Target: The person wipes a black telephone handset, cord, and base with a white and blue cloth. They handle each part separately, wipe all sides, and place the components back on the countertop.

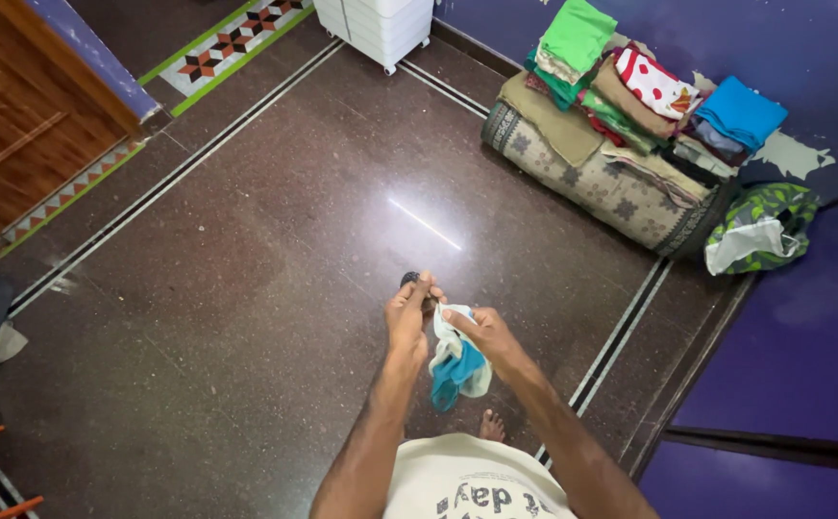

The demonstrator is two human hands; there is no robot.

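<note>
My left hand (407, 312) and my right hand (481, 332) are raised together in front of me over a dark polished floor. Both grip a small bunched cloth (457, 363), white and teal, which hangs down between them. My left fingers also close on a small dark object (409, 279) at the cloth's top; what it is I cannot tell. One bare foot (491, 424) shows below the cloth.
A pile of folded clothes (630, 96) lies on a rolled patterned mat (582, 178) by the blue wall. A green and white bag (760, 231) sits beside it. A white plastic drawer unit (376, 29) stands at the back. A wooden door (15, 125) is at left.
</note>
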